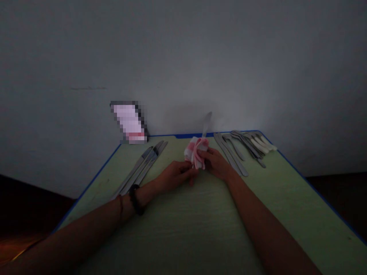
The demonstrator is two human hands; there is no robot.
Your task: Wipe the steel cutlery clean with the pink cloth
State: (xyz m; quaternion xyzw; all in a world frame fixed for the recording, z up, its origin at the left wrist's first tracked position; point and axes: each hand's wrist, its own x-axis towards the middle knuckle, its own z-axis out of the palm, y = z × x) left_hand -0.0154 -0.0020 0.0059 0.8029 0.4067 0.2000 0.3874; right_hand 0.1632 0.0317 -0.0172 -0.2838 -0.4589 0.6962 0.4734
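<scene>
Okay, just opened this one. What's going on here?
A person has both hands on a pink-and-white cloth above a table. The right hand pinches the cloth, and a knife sticks up out of it, blade showing. The left hand is at the cloth's lower edge; exactly what its fingers grip is unclear. More knives lie to the left, and assorted cutlery lies to the right.
</scene>
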